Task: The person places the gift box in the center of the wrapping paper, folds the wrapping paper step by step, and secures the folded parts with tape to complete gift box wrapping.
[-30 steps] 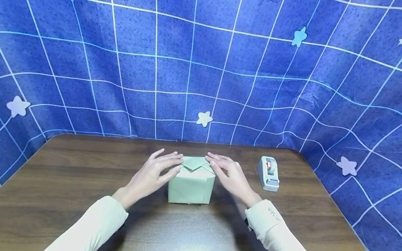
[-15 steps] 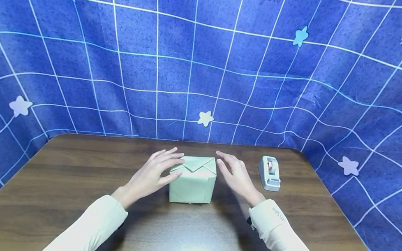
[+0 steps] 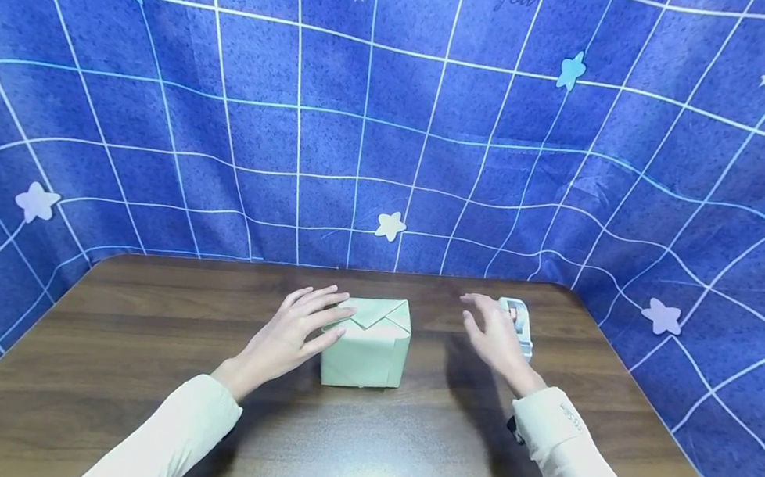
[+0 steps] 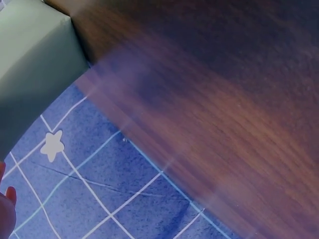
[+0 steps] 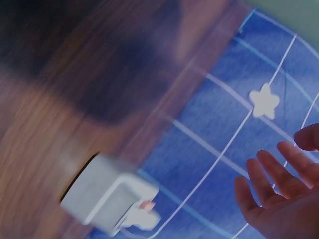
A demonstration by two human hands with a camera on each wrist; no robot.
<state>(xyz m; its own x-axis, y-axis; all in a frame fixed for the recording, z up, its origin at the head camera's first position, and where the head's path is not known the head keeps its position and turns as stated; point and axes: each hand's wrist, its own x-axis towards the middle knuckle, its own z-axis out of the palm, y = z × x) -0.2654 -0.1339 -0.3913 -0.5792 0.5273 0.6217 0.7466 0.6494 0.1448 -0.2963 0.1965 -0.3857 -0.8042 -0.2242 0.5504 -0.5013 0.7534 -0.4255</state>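
Note:
A box wrapped in pale green paper (image 3: 363,358) sits upright on the table, its top paper folded into a pointed flap. My left hand (image 3: 288,332) lies along the box's left top edge, fingers fairly straight and fingertips touching the paper. In the left wrist view the box (image 4: 35,64) fills the upper left corner. My right hand (image 3: 495,338) is off the box, in the air with nothing in its relaxed fingers. Behind it stands a white tape dispenser (image 3: 523,329), partly hidden by that hand. The dispenser (image 5: 107,191) also shows in the right wrist view, beside the spread fingers.
Brown wood grain covers the table (image 3: 153,323), with a light glare near its front. A blue curtain (image 3: 238,135) with white grid lines and stars hangs right behind the table's back and right edges.
My right hand has left the box's right top edge and moved right, to in front of the tape dispenser. The left hand has stayed at the box, which has hardly moved.

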